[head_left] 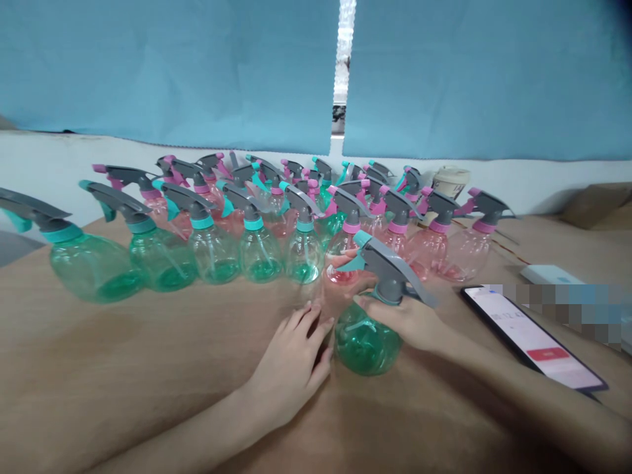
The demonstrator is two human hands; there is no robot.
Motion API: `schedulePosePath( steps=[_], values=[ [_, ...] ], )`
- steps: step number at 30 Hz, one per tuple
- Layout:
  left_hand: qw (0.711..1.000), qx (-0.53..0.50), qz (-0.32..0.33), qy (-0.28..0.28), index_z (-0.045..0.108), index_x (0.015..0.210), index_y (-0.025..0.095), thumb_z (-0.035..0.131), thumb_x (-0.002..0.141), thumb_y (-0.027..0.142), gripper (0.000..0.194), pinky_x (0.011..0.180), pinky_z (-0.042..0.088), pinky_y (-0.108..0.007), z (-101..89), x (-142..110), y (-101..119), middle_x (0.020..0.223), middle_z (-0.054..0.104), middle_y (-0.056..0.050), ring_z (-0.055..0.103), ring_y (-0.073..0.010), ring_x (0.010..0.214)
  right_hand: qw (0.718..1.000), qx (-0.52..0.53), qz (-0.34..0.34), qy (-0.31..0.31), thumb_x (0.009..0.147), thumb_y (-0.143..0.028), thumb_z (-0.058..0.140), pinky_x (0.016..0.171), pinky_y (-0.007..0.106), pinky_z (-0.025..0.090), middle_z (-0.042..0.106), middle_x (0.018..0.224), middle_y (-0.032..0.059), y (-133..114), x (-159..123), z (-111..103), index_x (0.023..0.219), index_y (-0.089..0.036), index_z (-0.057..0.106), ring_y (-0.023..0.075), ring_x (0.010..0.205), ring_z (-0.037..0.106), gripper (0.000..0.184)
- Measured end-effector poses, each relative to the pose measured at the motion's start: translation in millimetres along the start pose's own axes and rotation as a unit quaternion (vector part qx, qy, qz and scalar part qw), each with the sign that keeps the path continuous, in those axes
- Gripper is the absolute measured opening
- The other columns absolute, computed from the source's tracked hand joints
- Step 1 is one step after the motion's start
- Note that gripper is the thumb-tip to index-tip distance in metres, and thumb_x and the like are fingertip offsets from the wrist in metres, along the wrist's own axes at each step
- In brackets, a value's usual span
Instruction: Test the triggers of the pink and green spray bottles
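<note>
A green spray bottle (pixel 369 342) with a grey and teal trigger head stands upright at the front of the table. My right hand (pixel 402 319) is wrapped round its neck, just below the head. Close to its left side, my left hand (pixel 293 362) rests on the wood with fingers stretched forward and a little bent, holding nothing. Behind both hands runs a row of spray bottles: green ones such as the clear green bottle (pixel 260 257) to the left, and pink ones such as the pink bottle (pixel 467 253) to the right.
More pink and green spray bottles crowd behind the front row. A phone (pixel 536 339) showing a timer lies at right, with a white charger block (pixel 555 275) beyond it. A paper cup (pixel 451 181) and a cardboard box (pixel 600 204) stand near the blue-covered wall (pixel 197 72).
</note>
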State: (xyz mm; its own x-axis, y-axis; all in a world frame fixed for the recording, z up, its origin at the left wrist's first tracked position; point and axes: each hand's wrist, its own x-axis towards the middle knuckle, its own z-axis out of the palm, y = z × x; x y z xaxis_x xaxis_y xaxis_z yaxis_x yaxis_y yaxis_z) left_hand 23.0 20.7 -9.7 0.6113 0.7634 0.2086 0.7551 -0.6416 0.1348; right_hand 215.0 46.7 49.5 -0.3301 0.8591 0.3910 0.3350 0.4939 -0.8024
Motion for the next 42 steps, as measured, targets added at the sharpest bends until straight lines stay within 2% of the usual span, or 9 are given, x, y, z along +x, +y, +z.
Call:
schedulePosePath(
  steps=[6, 14, 18, 22, 27, 32, 35, 38, 42],
  values=[
    [1.000, -0.005, 0.001, 0.017, 0.053, 0.118, 0.015, 0.046, 0.089, 0.023, 0.031, 0.095, 0.040, -0.049, 1.4, 0, -1, 0.129, 0.050, -0.014, 0.041, -0.0308, 0.122, 1.000, -0.004, 0.012, 0.002, 0.073, -0.018, 0.048, 0.072, 0.032, 0.052, 0.061, 0.082, -0.0011, -2, 0, 0, 0.113, -0.028, 0.046, 0.0182, 0.076, 0.061, 0.041],
    [1.000, 0.001, -0.001, 0.000, 0.052, 0.120, 0.016, 0.045, 0.089, 0.022, 0.032, 0.095, 0.039, -0.050, 0.1, 0, -1, 0.130, 0.049, -0.014, 0.040, -0.0312, 0.123, 1.000, 0.020, 0.012, -0.021, 0.068, -0.013, 0.046, 0.063, 0.030, 0.051, 0.060, 0.080, -0.0028, -2, 1, -2, 0.112, -0.029, 0.045, 0.0147, 0.061, 0.056, 0.047],
    [1.000, 0.004, -0.003, -0.002, 0.051, 0.122, 0.015, 0.045, 0.089, 0.022, 0.034, 0.096, 0.039, -0.049, 0.0, 1, -1, 0.131, 0.048, -0.013, 0.040, -0.0310, 0.123, 1.000, 0.002, 0.005, -0.001, 0.066, -0.014, 0.047, 0.065, 0.029, 0.051, 0.062, 0.090, -0.0013, -4, 2, -4, 0.102, -0.028, 0.050, 0.0152, 0.069, 0.059, 0.039],
    [1.000, 0.004, -0.004, -0.002, 0.051, 0.124, 0.014, 0.046, 0.089, 0.022, 0.036, 0.097, 0.038, -0.049, 0.4, 0, -1, 0.131, 0.048, -0.014, 0.040, -0.0311, 0.123, 1.000, 0.008, 0.014, -0.012, 0.067, -0.014, 0.047, 0.059, 0.028, 0.049, 0.062, 0.083, -0.0026, -5, 2, -5, 0.099, -0.027, 0.049, 0.0145, 0.065, 0.059, 0.035],
    [1.000, 0.009, -0.003, -0.004, 0.049, 0.126, 0.014, 0.045, 0.090, 0.022, 0.037, 0.098, 0.037, -0.049, 1.7, -1, -2, 0.134, 0.045, -0.014, 0.038, -0.0311, 0.124, 0.999, 0.042, -0.012, 0.000, 0.065, -0.013, 0.048, 0.065, 0.027, 0.051, 0.061, 0.086, -0.0017, -9, 1, -5, 0.086, -0.025, 0.048, 0.0141, 0.072, 0.061, 0.024],
    [1.000, 0.010, -0.002, -0.011, 0.048, 0.127, 0.013, 0.045, 0.090, 0.023, 0.039, 0.099, 0.036, -0.048, 3.4, -1, -3, 0.137, 0.042, -0.015, 0.037, -0.0309, 0.125, 1.000, 0.029, -0.009, 0.004, 0.064, -0.016, 0.048, 0.058, 0.027, 0.050, 0.061, 0.080, -0.0011, -13, 1, -6, 0.077, -0.025, 0.048, 0.0150, 0.068, 0.060, 0.015],
    [1.000, 0.011, -0.004, -0.007, 0.047, 0.128, 0.014, 0.044, 0.090, 0.023, 0.039, 0.099, 0.037, -0.048, 3.4, -1, -3, 0.136, 0.043, -0.014, 0.037, -0.0306, 0.125, 1.000, 0.021, -0.018, 0.002, 0.064, -0.016, 0.048, 0.057, 0.028, 0.050, 0.061, 0.075, -0.0016, -8, 1, -7, 0.083, -0.026, 0.050, 0.0159, 0.065, 0.060, 0.021],
    [1.000, 0.012, -0.002, -0.005, 0.048, 0.127, 0.015, 0.044, 0.090, 0.023, 0.038, 0.098, 0.037, -0.049, 2.6, -1, -2, 0.134, 0.046, -0.013, 0.038, -0.0307, 0.124, 0.999, 0.024, -0.017, -0.020, 0.066, -0.013, 0.046, 0.059, 0.030, 0.051, 0.062, 0.077, -0.0023, -3, 1, -6, 0.099, -0.028, 0.050, 0.0161, 0.063, 0.060, 0.037],
    [1.000, 0.018, -0.003, -0.010, 0.049, 0.126, 0.014, 0.044, 0.089, 0.023, 0.038, 0.097, 0.037, -0.049, 2.6, -1, -2, 0.132, 0.047, -0.014, 0.039, -0.0310, 0.124, 0.998, 0.056, -0.023, -0.027, 0.065, -0.008, 0.046, 0.076, 0.031, 0.054, 0.062, 0.105, -0.0007, 2, 0, -5, 0.111, -0.030, 0.050, 0.0162, 0.080, 0.063, 0.050]
  ],
)
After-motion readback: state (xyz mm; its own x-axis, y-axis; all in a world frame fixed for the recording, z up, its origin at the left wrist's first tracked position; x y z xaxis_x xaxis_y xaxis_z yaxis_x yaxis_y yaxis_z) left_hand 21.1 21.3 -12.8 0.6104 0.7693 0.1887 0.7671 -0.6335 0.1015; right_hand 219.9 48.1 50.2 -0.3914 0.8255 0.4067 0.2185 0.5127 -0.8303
